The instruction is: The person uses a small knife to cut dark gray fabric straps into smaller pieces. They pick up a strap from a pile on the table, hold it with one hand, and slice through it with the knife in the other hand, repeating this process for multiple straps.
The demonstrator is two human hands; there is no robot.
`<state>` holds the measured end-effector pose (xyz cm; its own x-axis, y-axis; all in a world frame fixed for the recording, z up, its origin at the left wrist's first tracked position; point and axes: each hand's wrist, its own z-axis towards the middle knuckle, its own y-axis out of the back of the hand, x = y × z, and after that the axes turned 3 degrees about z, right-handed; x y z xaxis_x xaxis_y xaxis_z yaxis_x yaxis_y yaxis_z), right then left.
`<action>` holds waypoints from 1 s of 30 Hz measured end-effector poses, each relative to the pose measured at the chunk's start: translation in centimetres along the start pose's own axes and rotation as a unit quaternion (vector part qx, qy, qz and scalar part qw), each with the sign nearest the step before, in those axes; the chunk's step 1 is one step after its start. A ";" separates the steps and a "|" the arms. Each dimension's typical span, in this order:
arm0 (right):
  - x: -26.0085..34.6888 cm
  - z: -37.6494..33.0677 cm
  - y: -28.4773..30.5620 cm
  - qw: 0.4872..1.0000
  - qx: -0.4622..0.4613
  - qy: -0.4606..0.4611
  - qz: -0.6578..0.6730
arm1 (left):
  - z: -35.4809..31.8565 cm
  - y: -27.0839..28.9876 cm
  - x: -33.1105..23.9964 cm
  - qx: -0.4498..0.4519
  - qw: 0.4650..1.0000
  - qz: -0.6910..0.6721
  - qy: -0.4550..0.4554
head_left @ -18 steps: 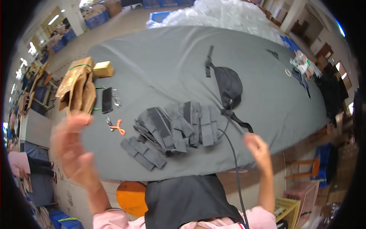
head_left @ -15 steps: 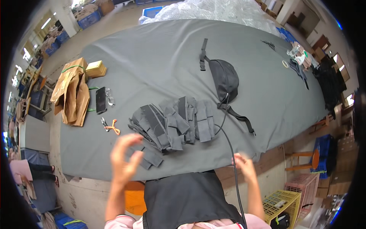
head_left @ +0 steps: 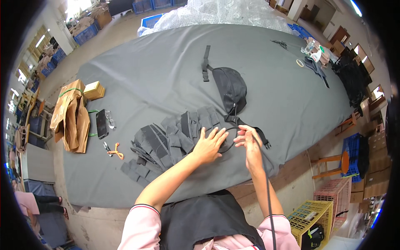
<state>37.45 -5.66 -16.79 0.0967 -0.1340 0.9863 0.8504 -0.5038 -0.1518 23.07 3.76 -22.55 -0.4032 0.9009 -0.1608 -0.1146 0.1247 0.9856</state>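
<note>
My left hand point(head_left: 208, 146) lies with its fingers spread over the right part of a pile of dark grey folded fabric strips point(head_left: 154, 143). It covers some of the strips. Close beside it, my right hand point(head_left: 251, 149) is raised with its fingers loosely bent and apart, at a thin black cable point(head_left: 268, 196) that passes by it. Nothing clearly shows in its grip. Beyond my hands lies a black waist bag point(head_left: 231, 89), with a buckled strap point(head_left: 206, 66) at its far end and another strap partly behind my right hand.
At the left are a brown paper bag point(head_left: 71, 121), a yellow box point(head_left: 94, 90), a black phone point(head_left: 102, 123), glasses point(head_left: 110, 120) and small snips with an orange cord point(head_left: 116, 152). A tape roll point(head_left: 300, 63) lies far right. Yellow point(head_left: 310, 216) and pink crates stand below the table.
Both hands have moved forward and toward each other. My left hand has come onto the strip pile, my right up beside the cable. The view has shifted slightly.
</note>
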 end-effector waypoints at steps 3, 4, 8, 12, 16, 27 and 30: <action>1.0 1.3 1.7 0.998 -0.036 0.008 0.042 | 0.6 -1.4 1.1 0.012 0.997 0.071 0.000; 1.3 1.9 2.5 0.997 -0.054 0.015 0.060 | 0.9 -1.9 1.4 0.020 0.995 0.096 0.002; 1.7 2.9 5.6 0.984 -0.139 0.010 0.108 | 1.9 -1.6 1.5 -0.013 0.996 0.079 0.037; 3.0 3.8 8.4 0.960 -0.208 0.053 0.181 | 2.6 -1.0 2.4 0.010 0.995 0.088 0.056; 4.2 3.6 9.4 0.959 -0.203 0.085 0.177 | 2.8 -1.8 3.8 0.063 0.984 0.139 0.094; 3.3 3.5 5.9 0.991 -0.033 0.034 0.122 | 8.3 -2.6 0.5 0.062 0.995 0.076 0.011; 3.2 3.8 6.4 0.989 -0.070 0.034 0.123 | 7.5 -5.5 1.3 -0.007 0.997 0.073 -0.010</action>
<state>45.20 -6.08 -14.38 0.2534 -0.3219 0.9122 0.7246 -0.5616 -0.3994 29.97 7.34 -27.78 -0.3974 0.9175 -0.0152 -0.0688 -0.0132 0.9975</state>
